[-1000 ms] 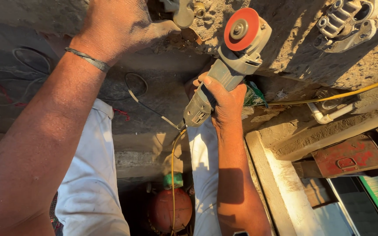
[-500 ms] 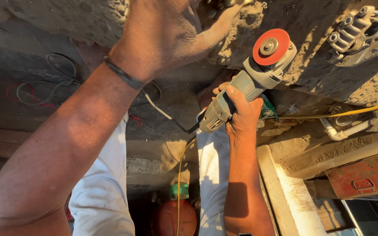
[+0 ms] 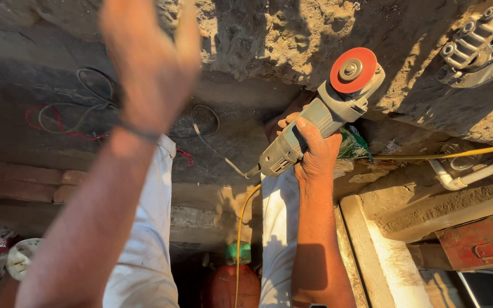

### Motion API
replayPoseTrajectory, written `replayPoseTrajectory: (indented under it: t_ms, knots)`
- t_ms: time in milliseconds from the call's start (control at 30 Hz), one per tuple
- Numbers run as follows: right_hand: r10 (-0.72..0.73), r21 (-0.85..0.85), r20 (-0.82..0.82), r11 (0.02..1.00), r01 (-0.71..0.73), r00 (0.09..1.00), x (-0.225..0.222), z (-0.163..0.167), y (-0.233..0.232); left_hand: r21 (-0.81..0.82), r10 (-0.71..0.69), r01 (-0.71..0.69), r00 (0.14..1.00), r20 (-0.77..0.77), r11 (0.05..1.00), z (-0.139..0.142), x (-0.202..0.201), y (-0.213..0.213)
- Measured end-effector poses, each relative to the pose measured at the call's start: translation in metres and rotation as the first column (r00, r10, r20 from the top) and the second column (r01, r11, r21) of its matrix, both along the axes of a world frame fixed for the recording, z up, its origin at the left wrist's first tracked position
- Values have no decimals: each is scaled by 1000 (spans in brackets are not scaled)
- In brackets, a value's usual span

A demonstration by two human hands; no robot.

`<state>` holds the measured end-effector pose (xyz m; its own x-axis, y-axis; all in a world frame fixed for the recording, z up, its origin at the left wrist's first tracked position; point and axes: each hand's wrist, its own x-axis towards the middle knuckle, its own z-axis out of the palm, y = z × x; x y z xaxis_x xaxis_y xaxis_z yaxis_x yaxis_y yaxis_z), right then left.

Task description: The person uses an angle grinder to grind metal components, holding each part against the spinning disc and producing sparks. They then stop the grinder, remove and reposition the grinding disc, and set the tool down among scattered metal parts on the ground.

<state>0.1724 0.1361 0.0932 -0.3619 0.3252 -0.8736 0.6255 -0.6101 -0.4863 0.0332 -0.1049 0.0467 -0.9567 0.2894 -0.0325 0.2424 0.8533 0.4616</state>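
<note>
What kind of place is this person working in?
Probably a building site or rough repair job: a right hand holds an angle grinder beside a rough concrete wall, with loose wires and a white pipe nearby.

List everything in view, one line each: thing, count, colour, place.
angle grinder: one, grey with red disc, against the rough wall, in the right hand
yellow cable: one, yellow, right, along the wall
white pipe: one, white, right
wires: several, dark and red, left on the ground
bricks: a few, reddish, left
left hand: raised, blurred, empty
right hand: grips the grinder body
</note>
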Motion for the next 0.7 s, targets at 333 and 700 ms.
replayPoseTrajectory:
  t_ms: [333,700]
  knots:
    - [-38,43,43,998,36,998,7,-13,-12,234,-125,-129,555,823,964,85,154,89]
    - [-165,21,16,986,165,986,2,-14,-21,285,-202,-67,552,809,956,70,136,72]
